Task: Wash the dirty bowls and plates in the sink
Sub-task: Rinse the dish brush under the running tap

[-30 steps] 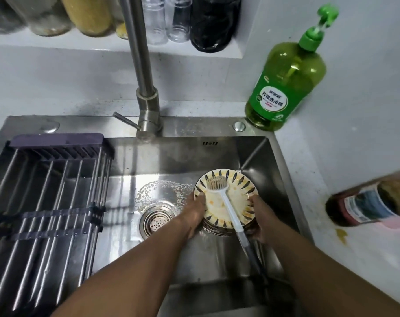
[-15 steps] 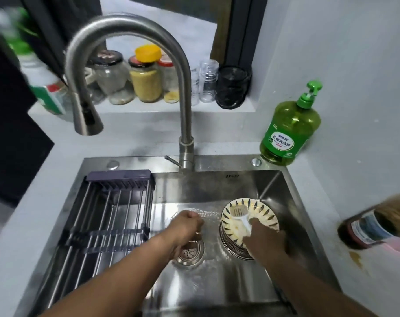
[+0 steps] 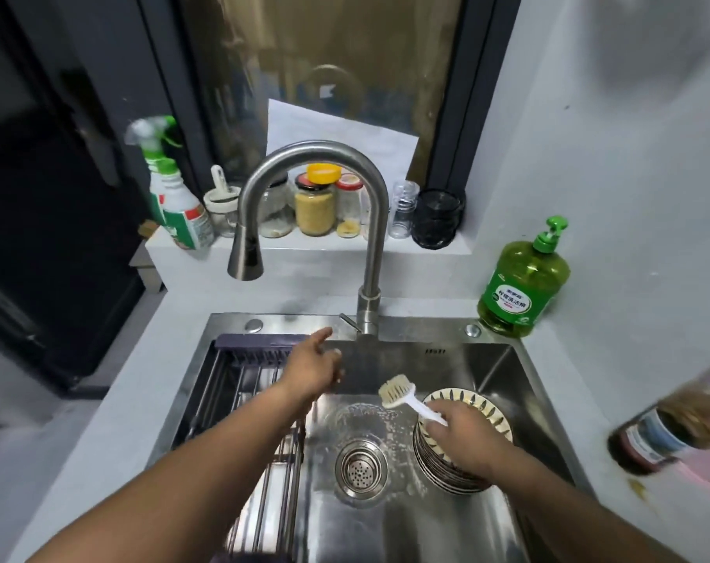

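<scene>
A stack of patterned plates (image 3: 483,412) stands in the right half of the steel sink (image 3: 410,518). My right hand (image 3: 465,434) hovers over the stack and grips the white handle of a dish brush (image 3: 398,396), whose bristle head points left above the sink floor. My left hand (image 3: 312,369) is raised with fingers spread, empty, just left of the tap's small lever (image 3: 349,321). The curved tap (image 3: 316,209) has its spout over the sink's left side. No water runs from it.
A metal drying rack (image 3: 255,404) covers the sink's left part. The drain strainer (image 3: 361,469) sits mid-sink. A green soap bottle (image 3: 523,284) stands at the back right corner, a brown bottle (image 3: 670,432) at the right edge. Jars and a spray bottle (image 3: 174,197) line the sill.
My left hand left the plates and rose toward the tap lever. My right hand took the brush off the top plate and swung its head left. The view tilted up.
</scene>
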